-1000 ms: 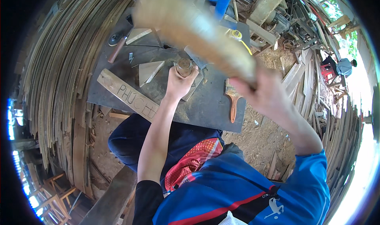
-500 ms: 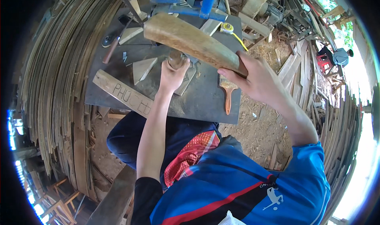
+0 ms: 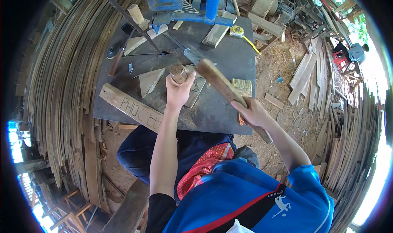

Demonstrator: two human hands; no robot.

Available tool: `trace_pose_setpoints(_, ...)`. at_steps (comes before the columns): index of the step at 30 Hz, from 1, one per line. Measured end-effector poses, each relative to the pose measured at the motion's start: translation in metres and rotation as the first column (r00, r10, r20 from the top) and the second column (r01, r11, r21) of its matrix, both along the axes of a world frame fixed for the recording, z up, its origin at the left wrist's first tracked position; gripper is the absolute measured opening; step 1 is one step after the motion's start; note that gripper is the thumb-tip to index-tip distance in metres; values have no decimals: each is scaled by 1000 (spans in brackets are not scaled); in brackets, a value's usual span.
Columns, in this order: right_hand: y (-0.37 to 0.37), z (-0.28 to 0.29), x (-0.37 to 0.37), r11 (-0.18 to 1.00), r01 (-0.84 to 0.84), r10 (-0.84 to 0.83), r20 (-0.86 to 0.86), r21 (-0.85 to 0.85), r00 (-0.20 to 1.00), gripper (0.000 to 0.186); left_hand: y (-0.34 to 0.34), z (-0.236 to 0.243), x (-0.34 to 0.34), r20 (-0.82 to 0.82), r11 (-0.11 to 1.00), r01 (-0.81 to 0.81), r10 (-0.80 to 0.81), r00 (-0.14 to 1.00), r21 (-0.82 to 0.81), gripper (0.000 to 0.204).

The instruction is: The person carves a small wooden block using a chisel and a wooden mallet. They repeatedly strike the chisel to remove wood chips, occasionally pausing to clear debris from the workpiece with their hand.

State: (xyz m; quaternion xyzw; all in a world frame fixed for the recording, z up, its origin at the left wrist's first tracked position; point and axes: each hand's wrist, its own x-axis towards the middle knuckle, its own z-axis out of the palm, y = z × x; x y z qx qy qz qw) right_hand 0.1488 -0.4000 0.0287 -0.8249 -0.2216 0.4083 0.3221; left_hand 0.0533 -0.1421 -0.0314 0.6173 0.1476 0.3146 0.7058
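Wooden club (image 3: 221, 82) and round tool handle (image 3: 178, 71), one in each hand

The left hand (image 3: 179, 91) is wrapped around the handle, above a small board (image 3: 197, 94) with lines marked on it; the tool's lower end is hidden, so I cannot tell whether it touches the wood. The right hand (image 3: 254, 113) grips the club, whose far end is just right of the handle, apart from it. A paintbrush (image 3: 242, 87) lies partly beneath the club on the dark table (image 3: 208, 120). A lettered plank (image 3: 127, 105) lies left of the left forearm.
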Motion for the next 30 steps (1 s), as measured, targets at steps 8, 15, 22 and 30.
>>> trace_pose_setpoints(8, 5, -40, -1, 999, 1, -7, -171, -34, 985, 55, 26, -9, -21, 184, 982, -31, 66, 981, -185, 25)
trace_pose_setpoints(15, 4, -53, -1, 999, 22, -29, -244, -31, 969, 55, 23, -12, -50, 298, 880, -172, 325, 897, -443, 20)
trace_pose_setpoints(22, 3, -59, 0, 1000, 2, -7, -234, -22, 972, 56, 24, -8, -44, 294, 849, -233, 402, 867, -474, 21)
trace_pose_setpoints(30, 10, -55, 6, 994, -99, 88, -202, -45, 975, 63, 40, -17, -70, 241, 612, -352, 678, 694, -708, 28)
